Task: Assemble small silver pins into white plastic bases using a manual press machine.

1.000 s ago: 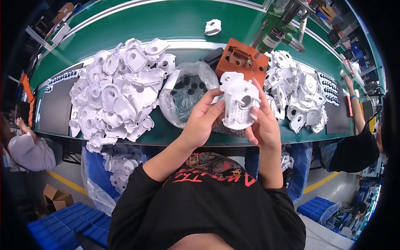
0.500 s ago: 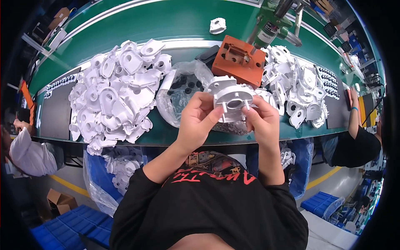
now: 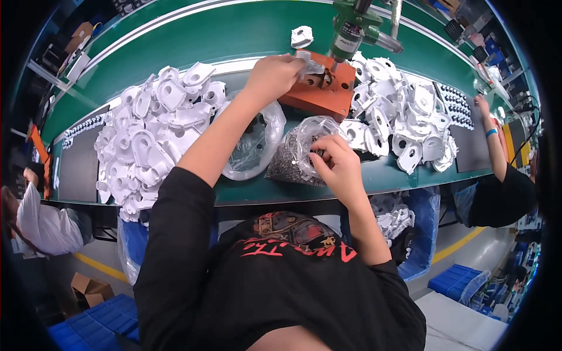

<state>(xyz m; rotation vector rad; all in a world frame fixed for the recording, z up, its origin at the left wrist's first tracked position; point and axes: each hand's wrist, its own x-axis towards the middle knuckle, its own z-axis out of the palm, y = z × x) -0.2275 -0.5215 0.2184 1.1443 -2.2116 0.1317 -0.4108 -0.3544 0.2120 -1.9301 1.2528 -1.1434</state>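
My left hand [image 3: 274, 77] reaches out to the orange fixture block [image 3: 322, 96], its fingers closed on a white plastic housing [image 3: 308, 63] at the block's upper left. The housing is blurred and partly hidden by the fingers. Nearer to me, a clear plastic bag [image 3: 287, 158] full of small dark metal pieces stands on the table. My right hand [image 3: 341, 167] is at the mouth of this bag, fingers curled in; what they pinch is too small to make out. The green press [image 3: 354, 32] stands over the block, its tip close to the block's top.
Heaps of white housings lie left [image 3: 158, 128] and right [image 3: 404, 111]. Another clear bag [image 3: 249, 152] with black pieces sits by my left forearm. A single white part [image 3: 301, 37] lies farther back. Blue lined bins [image 3: 424, 234] stand below the table edge. Other people work at both sides.
My hands have parted from the housing they held together before me. The left has carried a housing forward to the orange block; the right has moved down to the bag of metal pieces.
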